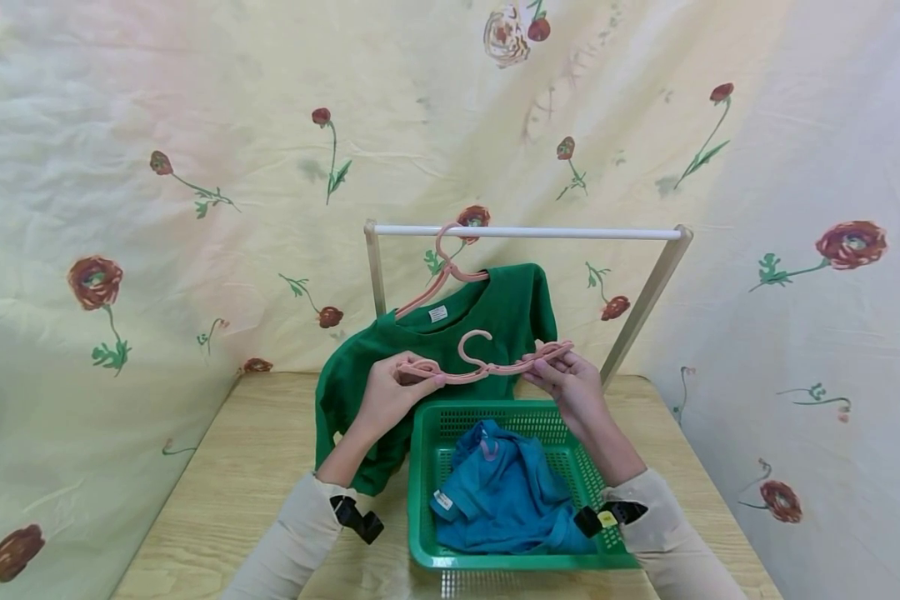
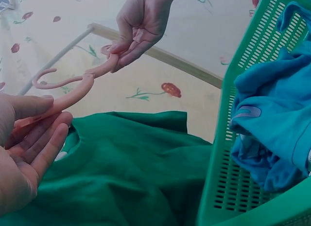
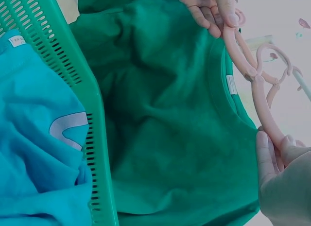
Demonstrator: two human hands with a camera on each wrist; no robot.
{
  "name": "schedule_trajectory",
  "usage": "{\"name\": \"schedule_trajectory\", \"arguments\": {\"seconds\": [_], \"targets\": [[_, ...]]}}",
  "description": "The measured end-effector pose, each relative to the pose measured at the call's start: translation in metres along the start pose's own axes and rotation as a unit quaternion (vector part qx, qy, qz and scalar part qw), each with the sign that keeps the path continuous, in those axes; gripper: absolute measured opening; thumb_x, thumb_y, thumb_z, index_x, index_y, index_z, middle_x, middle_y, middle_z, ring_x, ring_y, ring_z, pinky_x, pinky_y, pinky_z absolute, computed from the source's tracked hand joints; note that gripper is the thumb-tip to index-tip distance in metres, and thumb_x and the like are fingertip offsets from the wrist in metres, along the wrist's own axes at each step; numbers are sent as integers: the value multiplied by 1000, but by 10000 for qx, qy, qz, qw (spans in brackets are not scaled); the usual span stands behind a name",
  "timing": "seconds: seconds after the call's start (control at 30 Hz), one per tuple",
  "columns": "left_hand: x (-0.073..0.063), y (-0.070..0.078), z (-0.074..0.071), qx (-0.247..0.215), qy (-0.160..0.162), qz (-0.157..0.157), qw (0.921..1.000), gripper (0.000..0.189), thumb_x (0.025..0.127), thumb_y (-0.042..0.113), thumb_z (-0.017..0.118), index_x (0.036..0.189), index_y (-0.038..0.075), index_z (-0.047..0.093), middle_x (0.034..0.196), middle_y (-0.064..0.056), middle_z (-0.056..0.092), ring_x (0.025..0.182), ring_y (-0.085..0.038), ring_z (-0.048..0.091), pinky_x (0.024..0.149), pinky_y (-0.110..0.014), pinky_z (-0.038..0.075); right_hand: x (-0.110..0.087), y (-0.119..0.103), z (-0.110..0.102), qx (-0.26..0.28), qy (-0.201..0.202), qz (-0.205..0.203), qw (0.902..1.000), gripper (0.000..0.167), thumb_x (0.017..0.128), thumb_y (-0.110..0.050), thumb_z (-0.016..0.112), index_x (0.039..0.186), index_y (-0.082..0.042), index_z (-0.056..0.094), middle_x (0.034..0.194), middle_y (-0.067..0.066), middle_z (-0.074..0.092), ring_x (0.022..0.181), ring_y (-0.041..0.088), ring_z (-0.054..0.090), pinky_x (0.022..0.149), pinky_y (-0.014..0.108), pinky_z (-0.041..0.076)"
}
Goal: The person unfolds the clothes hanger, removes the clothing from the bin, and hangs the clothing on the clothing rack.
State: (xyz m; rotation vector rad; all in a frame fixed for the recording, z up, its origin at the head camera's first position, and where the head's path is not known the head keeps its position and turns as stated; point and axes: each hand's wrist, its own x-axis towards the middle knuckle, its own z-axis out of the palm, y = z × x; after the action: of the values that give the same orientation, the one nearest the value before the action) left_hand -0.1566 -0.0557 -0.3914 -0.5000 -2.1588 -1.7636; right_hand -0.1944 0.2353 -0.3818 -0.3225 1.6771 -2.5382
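Observation:
Between both hands a pink clothes hanger (image 1: 487, 369) is held up over the basket's far rim, its hook pointing upward. My left hand (image 1: 388, 393) pinches one arm of it, thumb on the near side. At the other arm, my right hand (image 1: 573, 392) grips near the tip with thumb and fingers. Behind it, a green long-sleeved shirt (image 1: 450, 333) hangs on another pink hanger (image 1: 429, 292) hooked over the white rail (image 1: 540, 232). Below the hands, a crumpled blue garment (image 1: 506, 492) with a white label lies in the green basket (image 1: 420, 500).
The rail sits on wooden side posts (image 1: 645, 304) at the back of a wood-grain table (image 1: 270, 450). Flower-printed cloth (image 1: 255, 192) surrounds the table at the back and sides. The green shirt's lower part drapes behind and left of the basket.

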Motion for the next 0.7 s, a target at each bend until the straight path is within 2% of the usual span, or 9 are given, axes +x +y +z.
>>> {"name": "schedule_trajectory", "arguments": {"seconds": [0.27, 0.47, 0.7], "targets": [[0, 0, -1, 15, -75, 4, 10000, 16, 89, 15, 81, 99, 4, 74, 98, -14, 76, 81, -10, 71, 70, -21, 57, -1, 0, 0, 257, 2, 140, 9996, 19, 103, 1, 53, 100, -11, 68, 100, 3, 77, 97, 14, 76, 88, 28, 60], [-1, 0, -2, 57, -72, 16, 10000, 15, 88, 15, 82, 96, 5, 75, 95, -14, 76, 72, -14, 63, 57, -20, 43, -2, 0, 2, 363, 94, 187, 9991, 16, 102, 2, 54, 101, -7, 67, 98, 3, 77, 97, 15, 76, 87, 29, 60], [-2, -3, -1, 202, -83, 0, 9998, 18, 86, 19, 83, 96, 6, 76, 93, -13, 76, 78, -14, 61, 66, -23, 45, -3, -1, 2, 398, 135, 292, 9987, 23, 103, 4, 50, 99, -11, 67, 99, 3, 77, 97, 14, 76, 88, 28, 60]]}}
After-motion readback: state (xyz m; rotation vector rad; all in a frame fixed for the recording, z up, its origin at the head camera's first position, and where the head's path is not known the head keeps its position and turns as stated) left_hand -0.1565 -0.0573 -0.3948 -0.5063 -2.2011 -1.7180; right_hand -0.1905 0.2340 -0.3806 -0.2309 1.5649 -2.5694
